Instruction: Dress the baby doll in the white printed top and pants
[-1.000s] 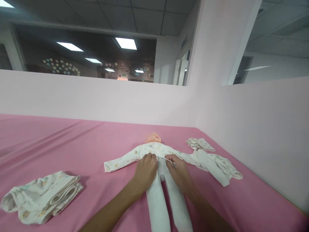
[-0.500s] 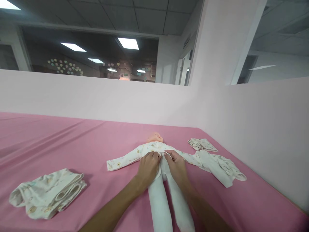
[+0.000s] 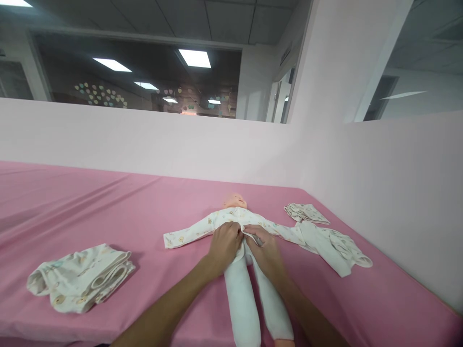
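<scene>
A baby doll (image 3: 236,200) lies on its back, head away from me, its arms spread wide. It wears a white printed top (image 3: 195,235) and plain white leggings (image 3: 243,301); a bit of one foot shows at the near edge. At the doll's waist, my left hand (image 3: 227,245) is closed on the hem of the top. Close beside it, my right hand (image 3: 263,248) pinches the same hem, fingers bent and thumb beneath. Part of the doll's belly is hidden behind both hands.
Folded printed clothing (image 3: 81,277) lies at the left on the pink sheet (image 3: 144,207). To the right are a loose white garment (image 3: 334,245), touching the doll's sleeve end, and a small folded cloth (image 3: 306,213). White walls (image 3: 173,144) border the bed behind and on the right.
The view has shifted slightly, bringing the near edge of the bed and a bit of the doll's foot into sight. My hands stay at the waist, the hem lifted a little between them.
</scene>
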The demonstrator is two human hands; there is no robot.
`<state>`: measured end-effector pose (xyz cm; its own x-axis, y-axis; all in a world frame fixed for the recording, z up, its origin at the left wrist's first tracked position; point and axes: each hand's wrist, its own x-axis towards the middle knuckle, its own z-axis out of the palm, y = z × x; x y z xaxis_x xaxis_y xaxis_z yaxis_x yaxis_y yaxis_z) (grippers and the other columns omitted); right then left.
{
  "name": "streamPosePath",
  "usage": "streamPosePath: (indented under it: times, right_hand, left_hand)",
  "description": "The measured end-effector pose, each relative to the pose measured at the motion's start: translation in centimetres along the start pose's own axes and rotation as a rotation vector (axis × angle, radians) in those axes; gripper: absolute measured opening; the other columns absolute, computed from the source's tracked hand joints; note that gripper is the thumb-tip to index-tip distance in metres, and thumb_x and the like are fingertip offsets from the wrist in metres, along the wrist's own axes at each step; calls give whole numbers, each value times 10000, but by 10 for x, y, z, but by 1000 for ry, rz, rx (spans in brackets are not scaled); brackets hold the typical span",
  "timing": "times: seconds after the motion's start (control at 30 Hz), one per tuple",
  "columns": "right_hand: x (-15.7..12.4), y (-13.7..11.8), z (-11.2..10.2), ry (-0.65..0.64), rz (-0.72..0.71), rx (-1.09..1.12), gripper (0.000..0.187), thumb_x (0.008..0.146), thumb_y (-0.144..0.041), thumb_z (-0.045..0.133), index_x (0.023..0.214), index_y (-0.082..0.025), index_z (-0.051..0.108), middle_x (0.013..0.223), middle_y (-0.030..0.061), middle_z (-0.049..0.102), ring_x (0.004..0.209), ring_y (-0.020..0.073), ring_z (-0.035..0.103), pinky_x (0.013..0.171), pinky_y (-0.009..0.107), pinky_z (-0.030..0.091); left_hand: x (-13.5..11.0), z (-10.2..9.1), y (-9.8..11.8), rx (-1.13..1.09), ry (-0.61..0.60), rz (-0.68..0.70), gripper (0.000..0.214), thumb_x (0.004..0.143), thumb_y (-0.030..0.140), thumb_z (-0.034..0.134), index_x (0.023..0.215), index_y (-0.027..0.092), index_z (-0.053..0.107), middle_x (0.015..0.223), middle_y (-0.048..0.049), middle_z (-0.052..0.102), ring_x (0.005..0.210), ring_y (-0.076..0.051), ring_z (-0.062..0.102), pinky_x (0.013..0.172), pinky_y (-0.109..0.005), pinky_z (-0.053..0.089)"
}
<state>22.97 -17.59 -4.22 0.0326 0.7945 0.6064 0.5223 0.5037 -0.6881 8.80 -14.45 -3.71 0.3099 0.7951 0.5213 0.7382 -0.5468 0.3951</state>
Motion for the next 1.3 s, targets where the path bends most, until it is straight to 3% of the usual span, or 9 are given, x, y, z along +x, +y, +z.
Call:
streamPosePath:
  times: [0.17, 0.27, 0.37, 0.57, 0.7, 0.87, 1.07, 1.17, 1.3]
  right_hand:
    - [-2, -3, -2, -38, 0, -76, 267, 824, -194, 503, 940, -244, 738, 1122, 50, 695, 1078, 225, 616, 988, 421, 467]
    - [-3, -3, -2, -87, -37, -116, 295, 844, -185, 482, 958, -257, 744, 1168, 46, 681, 1105, 237, 599, 986, 436, 463]
    - [-4, -3, -1, -123, -61, -144, 280, 858, -207, 489, 987, -261, 732, 1180, 43, 674, 1112, 236, 591, 988, 430, 456]
    - [-6, -6, 1, -42, 115, -180, 319, 854, -318, 536, 1156, -266, 624, 1132, 52, 670, 1072, 241, 606, 939, 418, 475]
    - [-6, -7, 0, -58, 29, -156, 254, 853, -295, 515, 1075, -256, 632, 1091, 41, 670, 1056, 226, 601, 964, 395, 456]
    - [-4, -4, -2, -59, 6, -99, 188, 832, -276, 537, 995, -252, 629, 1062, 33, 664, 1031, 210, 599, 952, 374, 458]
    - [-3, -4, -7, -104, -39, -119, 149, 854, -331, 559, 866, -240, 675, 990, 41, 690, 994, 217, 604, 943, 383, 438]
    - [1, 3, -18, -24, 94, -131, 256, 867, -437, 539, 818, -218, 662, 921, 56, 690, 920, 227, 616, 872, 376, 457]
    - [13, 28, -33, 85, 547, 26, 352, 835, -512, 551, 840, -181, 672, 895, 74, 707, 860, 233, 639, 783, 350, 487]
  left_hand:
    - [6, -17, -1, -324, -173, -87, 183, 780, 179, 445, 615, 193, 366, 626, 28, 491, 596, -123, 407, 542, -265, 260]
    - [10, -23, -5, -482, -250, -125, 194, 797, 232, 426, 610, 193, 391, 621, 34, 467, 585, -116, 390, 527, -251, 269]
    - [12, -20, -9, -534, -229, -157, 239, 822, 283, 422, 603, 189, 409, 633, 32, 475, 606, -118, 410, 553, -247, 299]
    - [13, -22, -8, -645, -262, -189, 256, 856, 346, 446, 659, 182, 455, 682, 39, 487, 635, -109, 424, 584, -232, 332]
    - [11, -29, -5, -746, -303, -198, 242, 859, 358, 466, 704, 175, 495, 694, 39, 485, 622, -96, 407, 579, -219, 339]
    - [10, -25, -6, -780, -271, -268, 207, 816, 313, 499, 668, 170, 475, 682, 36, 484, 612, -86, 408, 565, -208, 335]
    - [14, -21, -11, -668, -277, -384, 106, 740, 243, 515, 664, 177, 482, 647, 23, 517, 568, -97, 445, 526, -222, 332]
    - [10, -25, -19, -565, -272, -389, 93, 733, 252, 527, 692, 189, 472, 664, 20, 548, 601, -119, 492, 550, -240, 349]
    - [2, -31, -40, -344, -266, -468, 295, 814, 373, 483, 621, 201, 341, 613, 24, 441, 579, -123, 400, 552, -270, 280]
